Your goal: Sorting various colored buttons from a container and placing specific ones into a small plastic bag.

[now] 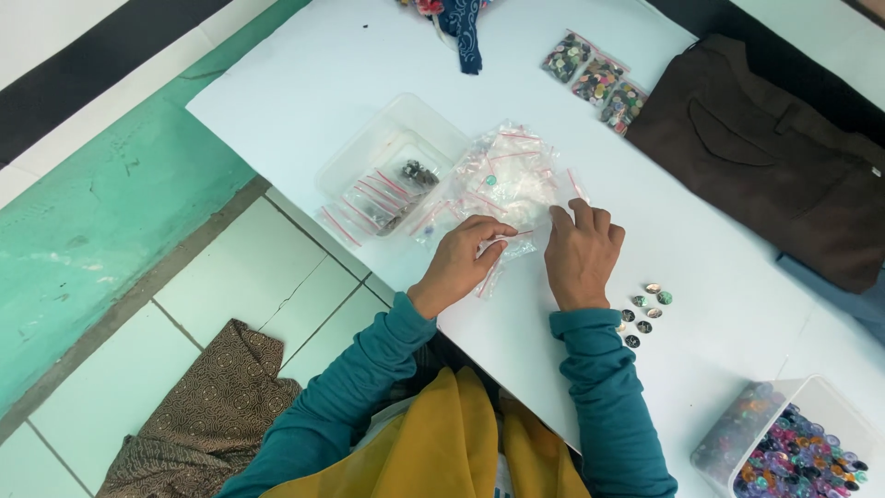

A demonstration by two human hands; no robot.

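My left hand (464,258) fingertips pinch a small clear zip bag (505,242) on the white table (304,83), just below the bag pile (502,180). My right hand (581,254), fingers together, presses beside it; I'd steady it flat while parting the strip.

Brown trousers (765,157); tub of colourful buttons (793,452).
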